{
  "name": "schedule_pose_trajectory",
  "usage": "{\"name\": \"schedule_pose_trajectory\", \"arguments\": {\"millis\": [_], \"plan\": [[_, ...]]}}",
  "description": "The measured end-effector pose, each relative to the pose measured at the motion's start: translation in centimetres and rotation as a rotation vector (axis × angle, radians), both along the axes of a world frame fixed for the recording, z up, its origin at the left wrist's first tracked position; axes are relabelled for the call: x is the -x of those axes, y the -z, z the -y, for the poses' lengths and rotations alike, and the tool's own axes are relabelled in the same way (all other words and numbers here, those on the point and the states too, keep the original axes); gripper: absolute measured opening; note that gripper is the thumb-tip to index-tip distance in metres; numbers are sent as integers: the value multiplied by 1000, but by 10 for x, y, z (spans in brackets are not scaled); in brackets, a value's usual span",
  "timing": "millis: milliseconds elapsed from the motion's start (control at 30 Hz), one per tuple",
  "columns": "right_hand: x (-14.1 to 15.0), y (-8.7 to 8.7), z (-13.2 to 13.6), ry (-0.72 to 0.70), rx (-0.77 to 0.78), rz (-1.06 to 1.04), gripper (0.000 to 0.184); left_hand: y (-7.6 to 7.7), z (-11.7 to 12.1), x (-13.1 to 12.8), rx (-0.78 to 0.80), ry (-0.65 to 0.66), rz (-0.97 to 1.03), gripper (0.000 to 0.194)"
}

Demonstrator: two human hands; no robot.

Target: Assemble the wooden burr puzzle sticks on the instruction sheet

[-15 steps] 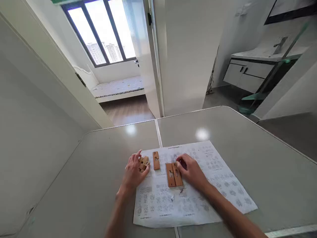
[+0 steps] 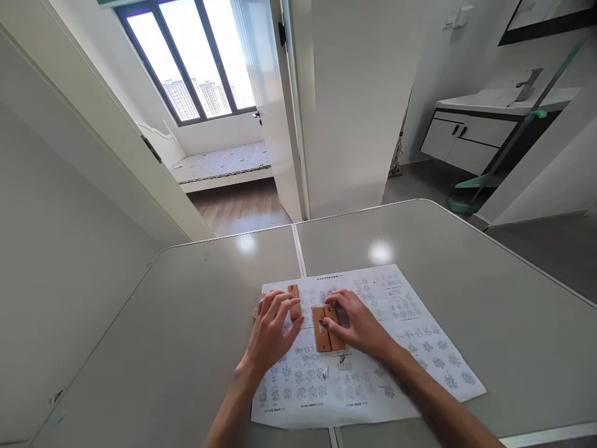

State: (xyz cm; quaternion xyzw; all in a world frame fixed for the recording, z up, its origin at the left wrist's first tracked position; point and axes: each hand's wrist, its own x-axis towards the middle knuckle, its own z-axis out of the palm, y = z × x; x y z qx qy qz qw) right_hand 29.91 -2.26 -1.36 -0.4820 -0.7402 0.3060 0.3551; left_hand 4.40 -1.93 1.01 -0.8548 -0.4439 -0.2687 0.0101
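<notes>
Two notched wooden bars (image 2: 327,328) lie side by side on a printed paper sheet (image 2: 401,348). My right hand (image 2: 358,325) rests beside them with its fingertips on the right bar's far end, fingers bent. My left hand (image 2: 273,328) has its fingers stretched over a single wooden bar (image 2: 293,297) to the left, fingertips touching it. A small wooden cluster (image 2: 255,313) peeks out at the left of that hand, mostly hidden.
The sheet lies on a grey two-part table (image 2: 186,323) with a seam down the middle. Beyond the table stand a white wall column (image 2: 354,106), a doorway to a room with a window, and a sink cabinet (image 2: 471,137) at the right.
My left hand let go of the wooden cluster and moved right onto the single bar. My right hand's fingers shifted onto the far end of the paired bars.
</notes>
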Motion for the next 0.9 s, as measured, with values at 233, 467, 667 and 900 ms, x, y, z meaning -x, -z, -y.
{"name": "schedule_pose_trajectory", "arguments": {"millis": [233,467,667,900], "plan": [[0,0,2,-59,-74,56,27,6,5,-10,-13,-125,-49,28],[1,3,2,-45,-80,62,29,9,4,-11,8,-206,-38,22],[1,2,3,-26,-64,37,30,6,4,-12,-1,-183,-16,17],[-1,3,2,-53,-6,-17,32,3,6,-14,15,-124,-9,19]]}}
